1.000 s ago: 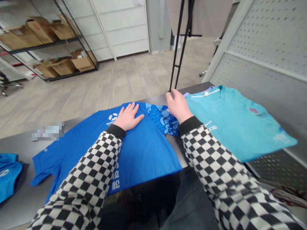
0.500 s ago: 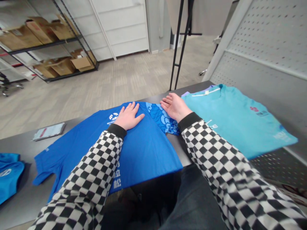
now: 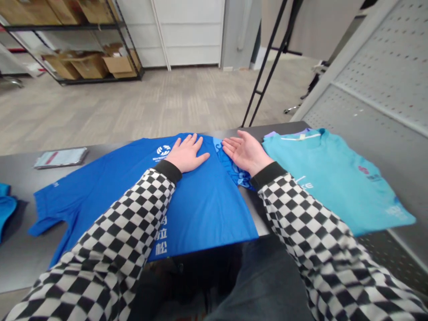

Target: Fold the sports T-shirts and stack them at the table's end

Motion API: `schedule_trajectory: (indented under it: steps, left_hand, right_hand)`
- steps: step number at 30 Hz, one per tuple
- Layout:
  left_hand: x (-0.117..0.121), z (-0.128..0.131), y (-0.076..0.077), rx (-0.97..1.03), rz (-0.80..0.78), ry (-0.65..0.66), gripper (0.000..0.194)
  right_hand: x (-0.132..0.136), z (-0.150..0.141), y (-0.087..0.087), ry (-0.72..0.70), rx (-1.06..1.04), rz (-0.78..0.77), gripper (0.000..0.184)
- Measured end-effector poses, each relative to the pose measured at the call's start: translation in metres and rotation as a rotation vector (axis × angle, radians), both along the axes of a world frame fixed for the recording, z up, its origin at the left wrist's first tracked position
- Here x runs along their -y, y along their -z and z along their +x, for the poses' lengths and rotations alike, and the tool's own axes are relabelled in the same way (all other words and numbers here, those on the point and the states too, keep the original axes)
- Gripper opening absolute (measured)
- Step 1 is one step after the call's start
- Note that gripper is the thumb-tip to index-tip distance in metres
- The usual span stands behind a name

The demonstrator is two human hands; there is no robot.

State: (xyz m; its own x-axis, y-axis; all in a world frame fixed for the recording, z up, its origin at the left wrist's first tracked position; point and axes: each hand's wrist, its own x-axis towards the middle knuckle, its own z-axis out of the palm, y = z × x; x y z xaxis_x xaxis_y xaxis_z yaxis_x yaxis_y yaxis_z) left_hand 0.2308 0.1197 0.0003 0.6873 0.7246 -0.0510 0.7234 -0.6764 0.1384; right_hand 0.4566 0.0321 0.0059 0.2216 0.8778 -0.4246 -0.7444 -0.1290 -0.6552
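Observation:
A blue T-shirt [image 3: 207, 209] lies spread across the dark table, its patterned sleeve at the right and its plain sleeve at the left. Flat on its chest, right of the white logo, rests my left hand [image 3: 187, 154] with fingers spread. My right hand [image 3: 245, 153] is turned partly palm up over the patterned sleeve, its fingers stretched out and holding nothing visible. The hand hides part of that sleeve. To the right lies a turquoise T-shirt [image 3: 327, 178], with a bit of purple cloth showing under its collar.
A flat packet [image 3: 60, 158] lies on the table [image 3: 20, 169] at the left, near a bright blue cloth [image 3: 6, 207] at the edge of view. A perforated panel [image 3: 377, 93] stands at the right. Beyond are a black stand [image 3: 264, 76] and a shelf with cardboard boxes [image 3: 88, 64].
The camera view has tilted down and shifted slightly. My right hand has moved a little left over the patterned sleeve, covering more of it; my left hand stays flat on the shirt.

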Motion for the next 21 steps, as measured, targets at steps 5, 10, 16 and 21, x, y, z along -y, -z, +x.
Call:
schedule_trajectory:
  steps: [5,10,16,21]
  left_hand:
    - [0.003,0.006,-0.002,0.115,0.118,0.082,0.076]
    - [0.002,0.012,0.000,0.079,-0.017,0.205,0.075]
    - [0.001,0.011,-0.001,0.120,-0.004,0.209,0.076]
    - [0.001,0.010,0.000,0.055,-0.052,0.201,0.081]
  right_hand:
    - [0.003,0.002,-0.009,0.000,0.019,0.083,0.066]
    - [0.004,-0.009,-0.009,-0.127,0.024,0.030,0.062]
    - [0.000,-0.005,-0.003,-0.084,0.047,-0.005,0.064]
    - [-0.001,-0.001,-0.001,-0.052,0.049,0.004,0.063]
